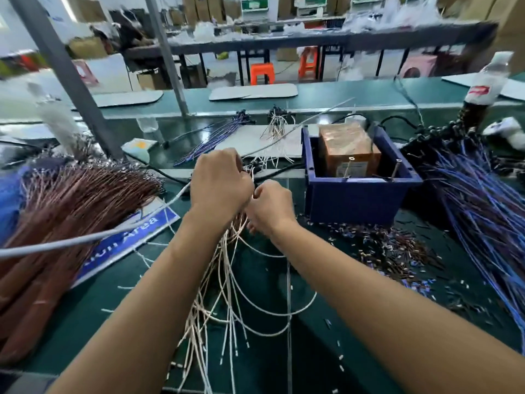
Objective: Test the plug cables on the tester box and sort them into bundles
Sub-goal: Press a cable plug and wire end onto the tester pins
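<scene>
Both hands are working close together at frame centre, over the green desk [85, 322]. Left hand [220, 184] is curling its fingers around the top of a bunch of white and pinkish cables [224, 294], right hand [271, 206] is gripping the same bunch just beside it, knuckles almost touching. Loose cable ends are trailing down toward the bottom of the frame between the forearms. Blue tester box [355, 194] is sitting right of centre, a brown block inside it. Brown wire bundle [62, 211] is lying at left, blue wire pile [477, 200] at far right. A small blue bundle [210, 140] and a small white bundle [277, 125] are lying at upper centre. Cut scraps [392, 248] are scattering below the box. Bottle [483, 89] is standing upper right.
</scene>
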